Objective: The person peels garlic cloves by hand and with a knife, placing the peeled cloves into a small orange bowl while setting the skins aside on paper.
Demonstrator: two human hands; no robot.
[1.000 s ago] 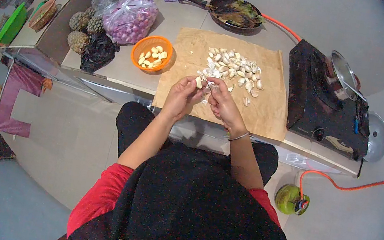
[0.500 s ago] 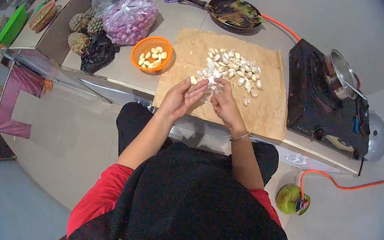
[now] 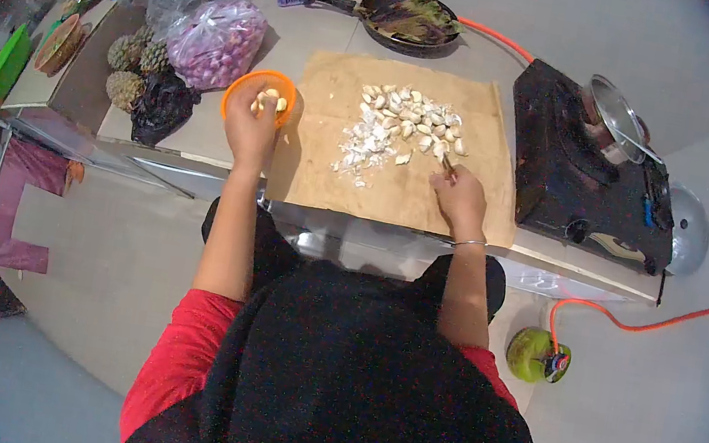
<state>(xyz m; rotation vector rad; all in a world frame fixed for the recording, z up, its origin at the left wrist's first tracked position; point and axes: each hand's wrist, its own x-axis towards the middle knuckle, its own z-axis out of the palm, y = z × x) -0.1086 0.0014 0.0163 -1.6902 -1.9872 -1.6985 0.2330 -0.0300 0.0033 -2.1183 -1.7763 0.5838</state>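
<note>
My left hand (image 3: 250,133) reaches over the near rim of an orange plastic basket (image 3: 290,98), its fingers down among peeled garlic cloves (image 3: 281,104); the fingertips are mostly hidden. Over the right part of a brown paper sheet (image 3: 331,79), my right hand (image 3: 461,203) is closed around a small knife (image 3: 448,164), which points toward the pile. Unpeeled garlic cloves (image 3: 408,117) lie heaped on the paper. White garlic skins (image 3: 367,145) are scattered to their left, and a single clove (image 3: 402,160) sits just below the heap.
A black stove (image 3: 559,161) with a pot (image 3: 616,124) stands right of the paper. Behind is a frying pan (image 3: 409,24) holding leaves. Left are a bag of shallots (image 3: 216,42), a black plastic bag (image 3: 164,108) and pineapples (image 3: 123,89). A green gas cylinder (image 3: 528,353) sits on the floor.
My left hand has moved left from the paper to the basket, where it had a peeled clove at its fingertips before. My right hand has shifted right and nearer the stove.
</note>
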